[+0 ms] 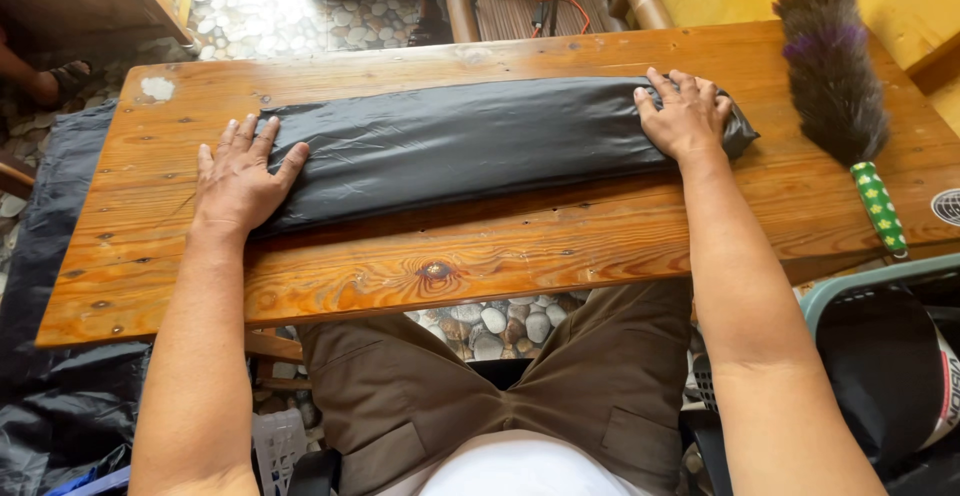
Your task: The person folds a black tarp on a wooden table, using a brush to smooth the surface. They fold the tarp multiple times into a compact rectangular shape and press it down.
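Observation:
A long black plastic sheet [470,141], folded into a narrow band, lies across the wooden table [500,251]. My left hand [238,178] presses flat on its left end, fingers spread. At the band's right end my right hand [683,113] rests flat, palm down, fingers spread. Neither hand grips anything.
A feather duster [832,66] with a green patterned handle lies on the table's right side. More black plastic [45,256] hangs off the left edge to the floor. A basket [880,356] stands at the lower right. Someone's sandalled foot [55,81] shows at the far left.

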